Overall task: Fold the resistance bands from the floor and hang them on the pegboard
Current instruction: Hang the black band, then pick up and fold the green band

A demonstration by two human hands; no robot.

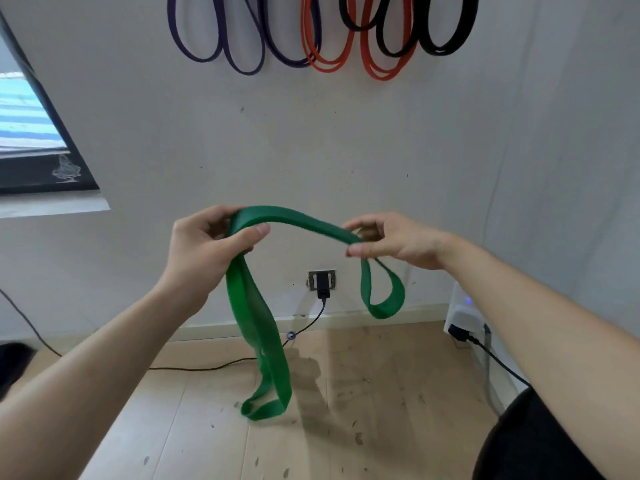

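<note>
The left hand (207,237) has its grip closed round a green band (301,220): the fingers curl over the top of it and the thumb presses across the front. The right hand (391,240) has a tighter, smaller grip, pinching the same band between thumb and curled fingers. Both hands are held up in front of the chest, well above the floor.

Between the two hands the band rises in a flat arch. From the left hand a long doubled loop hangs down, its bottom end low near the wooden floor (381,393); whether it touches the boards cannot be told. From the right hand a short loop hangs, ending well above the floor.

Behind the band is a white wall with a socket (322,280) low down, a black plug in it and a cable (207,368) trailing left along the floor. A white box (464,317) stands by the wall on the right, with another black cable leaving it.

High on the wall hang purple bands (242,60), orange bands (329,64) and black bands (440,46), side by side and partly overlapping, their tops cut off by the picture's edge. A dark-framed window (34,133) is at the left
</note>
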